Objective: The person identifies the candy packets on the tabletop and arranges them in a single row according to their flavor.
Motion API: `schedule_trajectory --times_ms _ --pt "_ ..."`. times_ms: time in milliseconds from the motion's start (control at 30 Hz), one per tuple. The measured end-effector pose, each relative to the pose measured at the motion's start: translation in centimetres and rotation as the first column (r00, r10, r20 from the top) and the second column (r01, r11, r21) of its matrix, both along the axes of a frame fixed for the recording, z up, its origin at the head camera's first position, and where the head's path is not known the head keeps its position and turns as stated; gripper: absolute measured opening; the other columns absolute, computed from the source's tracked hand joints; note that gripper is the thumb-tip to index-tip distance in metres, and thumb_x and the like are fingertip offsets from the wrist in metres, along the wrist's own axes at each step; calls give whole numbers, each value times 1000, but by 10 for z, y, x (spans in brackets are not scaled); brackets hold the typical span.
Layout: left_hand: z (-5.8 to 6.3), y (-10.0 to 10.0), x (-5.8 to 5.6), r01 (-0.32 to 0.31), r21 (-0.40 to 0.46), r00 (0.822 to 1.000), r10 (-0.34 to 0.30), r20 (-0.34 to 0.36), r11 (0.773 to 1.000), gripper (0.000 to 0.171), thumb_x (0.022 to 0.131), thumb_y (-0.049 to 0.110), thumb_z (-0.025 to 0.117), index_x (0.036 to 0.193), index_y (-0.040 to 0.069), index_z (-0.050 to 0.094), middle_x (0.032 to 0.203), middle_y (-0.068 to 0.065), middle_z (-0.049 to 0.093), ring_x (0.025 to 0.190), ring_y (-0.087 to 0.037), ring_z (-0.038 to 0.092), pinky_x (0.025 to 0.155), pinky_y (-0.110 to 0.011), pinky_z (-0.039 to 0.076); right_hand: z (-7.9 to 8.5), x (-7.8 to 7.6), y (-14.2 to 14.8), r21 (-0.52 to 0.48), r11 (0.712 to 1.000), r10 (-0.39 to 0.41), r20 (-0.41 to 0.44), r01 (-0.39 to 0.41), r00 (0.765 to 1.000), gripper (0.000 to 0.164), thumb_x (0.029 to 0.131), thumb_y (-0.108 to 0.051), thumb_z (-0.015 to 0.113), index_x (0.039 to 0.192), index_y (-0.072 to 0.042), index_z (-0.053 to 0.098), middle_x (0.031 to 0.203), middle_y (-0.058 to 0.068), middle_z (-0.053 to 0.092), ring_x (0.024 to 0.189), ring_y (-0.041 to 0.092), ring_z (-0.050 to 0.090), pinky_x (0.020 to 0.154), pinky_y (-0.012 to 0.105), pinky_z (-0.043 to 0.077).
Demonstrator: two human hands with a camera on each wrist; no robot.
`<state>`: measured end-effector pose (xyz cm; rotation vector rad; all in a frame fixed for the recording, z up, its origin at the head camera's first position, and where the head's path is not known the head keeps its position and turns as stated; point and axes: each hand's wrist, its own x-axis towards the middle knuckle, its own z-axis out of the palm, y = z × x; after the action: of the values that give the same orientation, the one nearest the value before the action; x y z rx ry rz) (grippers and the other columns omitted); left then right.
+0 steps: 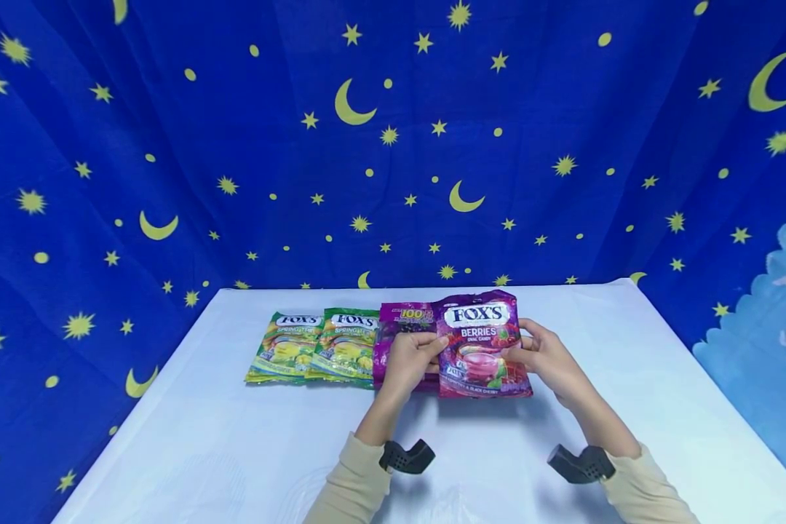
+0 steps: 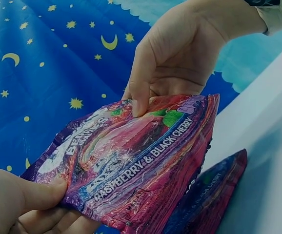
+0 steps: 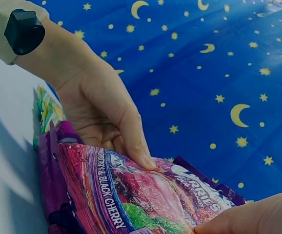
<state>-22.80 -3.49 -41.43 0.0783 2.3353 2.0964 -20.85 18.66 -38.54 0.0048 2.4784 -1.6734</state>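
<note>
A purple-red Fox's Berries candy bag (image 1: 477,349) is held up between both hands, its printed front showing in the head view. My left hand (image 1: 407,362) pinches its left edge, thumb on the front. At the right edge, my right hand (image 1: 555,364) grips with its thumb (image 2: 140,100) on the front and fingers behind. Just left of the held bag lies a purple bag (image 1: 390,329) marked "100", partly hidden by the left hand. Beneath the held bag, the left wrist view shows another bag (image 2: 218,192) with a black cherry label.
Two green-yellow Fox's candy bags (image 1: 287,349) lie overlapping in a row on the left of the white table (image 1: 236,444). Behind the table hangs a blue cloth (image 1: 537,211) with yellow moons and stars. A light-blue cloud shape (image 1: 760,320) shows at the right.
</note>
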Motion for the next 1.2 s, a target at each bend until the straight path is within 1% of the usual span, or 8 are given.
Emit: schedule_trajectory --times_ms 233,467,667,967,1200 --pt "-2 1 0 3 5 999 -3 -44 1000 21 90 15 70 95 -5 74 81 -14 72 54 -8 59 53 -27 57 -1 -1 2 -17 1000 17 -20 -18 1000 65 90 -17 65 144 0 34 107 14 68 100 25 63 91 48 50" --pt "-1 0 0 4 3 999 -4 -33 1000 19 90 15 70 93 -3 75 80 -12 72 55 -9 60 54 -29 58 0 -1 2 -13 1000 20 -29 -21 999 63 90 -17 65 143 0 36 106 14 68 96 24 63 86 43 53" --pt "0 0 1 -1 -4 999 1 -42 1000 20 90 16 70 92 -3 75 80 -11 72 55 -9 60 54 -29 58 0 -1 2 -14 1000 24 -32 -25 999 63 90 -18 66 143 0 36 109 15 67 98 25 63 88 45 53" --pt "0 -2 0 -10 -11 999 9 -41 1000 21 90 18 70 94 -2 75 80 -11 73 55 -9 61 52 -28 57 1 -2 0 -20 999 29 -28 -30 999 63 90 -17 66 142 0 36 106 14 68 97 24 63 88 44 52" --pt "-9 4 2 2 11 999 -2 -54 1000 21 91 16 69 95 -4 74 80 -13 72 56 -10 61 54 -28 58 -4 -1 5 0 999 42 -24 -42 999 66 91 -14 65 144 7 32 102 12 68 94 21 62 83 42 54"
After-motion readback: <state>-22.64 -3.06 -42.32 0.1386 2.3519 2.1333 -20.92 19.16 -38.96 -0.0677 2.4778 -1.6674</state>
